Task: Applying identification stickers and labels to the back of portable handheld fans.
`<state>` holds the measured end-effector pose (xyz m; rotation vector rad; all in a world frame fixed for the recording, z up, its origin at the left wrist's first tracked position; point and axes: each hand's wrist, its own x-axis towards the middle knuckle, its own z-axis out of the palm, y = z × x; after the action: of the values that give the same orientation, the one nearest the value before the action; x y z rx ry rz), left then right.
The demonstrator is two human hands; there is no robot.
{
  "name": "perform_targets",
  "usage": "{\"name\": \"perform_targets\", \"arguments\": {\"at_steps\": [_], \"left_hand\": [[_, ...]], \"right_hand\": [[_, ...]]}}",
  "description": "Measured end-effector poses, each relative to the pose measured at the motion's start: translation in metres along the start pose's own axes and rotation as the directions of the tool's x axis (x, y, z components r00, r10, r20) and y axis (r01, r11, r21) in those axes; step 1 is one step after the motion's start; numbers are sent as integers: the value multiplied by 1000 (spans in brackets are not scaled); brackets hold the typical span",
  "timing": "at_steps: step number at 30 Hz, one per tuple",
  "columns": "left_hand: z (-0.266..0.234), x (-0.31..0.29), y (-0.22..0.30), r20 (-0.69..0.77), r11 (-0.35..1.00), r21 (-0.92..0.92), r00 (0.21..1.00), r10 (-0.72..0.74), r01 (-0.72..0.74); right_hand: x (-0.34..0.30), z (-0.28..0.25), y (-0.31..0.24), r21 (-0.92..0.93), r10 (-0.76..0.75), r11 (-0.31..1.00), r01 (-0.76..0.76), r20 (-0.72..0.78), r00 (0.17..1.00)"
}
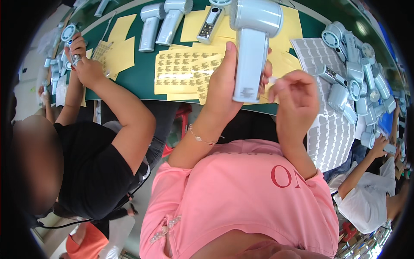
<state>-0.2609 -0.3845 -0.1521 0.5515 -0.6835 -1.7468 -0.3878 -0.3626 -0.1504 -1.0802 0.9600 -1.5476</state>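
My left hand [222,84] is wrapped round the handle of a light-blue handheld fan [251,60], held upright with its round head at the top. Small dark print shows low on the handle. Just right of the handle is my right hand [298,93], its thumb and forefinger pinched on a small whitish label [272,80], blurred and partly hidden. Beneath the fan lie yellow label sheets [172,73] printed with rows of small dark labels.
More fans [148,28] lie along the far side of the green table [129,82]. A grey-and-white sticker sheet [330,129] lies at right, beside a heap of fans [355,73]. At left a co-worker's hands [88,71] hold another fan; another person [366,190] sits at right.
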Motion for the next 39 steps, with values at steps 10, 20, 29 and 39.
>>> {"name": "perform_targets", "arguments": {"at_steps": [10, 20, 29, 39], "left_hand": [[-67, 27, 68, -279, 386, 922, 671, 687, -12], [-105, 56, 49, 77, -468, 812, 731, 678, 349], [-34, 241, 124, 479, -623, 771, 764, 433, -130], [-130, 538, 85, 466, -403, 824, 881, 81, -399]], "right_hand": [[21, -67, -5, -83, -117, 991, 105, -166, 979], [21, -89, -4, -106, -63, 993, 43, -200, 978], [22, -111, -6, -127, 19, 990, -54, -256, 966], [38, -100, -22, -258, -21, 962, -86, -385, 923]]}}
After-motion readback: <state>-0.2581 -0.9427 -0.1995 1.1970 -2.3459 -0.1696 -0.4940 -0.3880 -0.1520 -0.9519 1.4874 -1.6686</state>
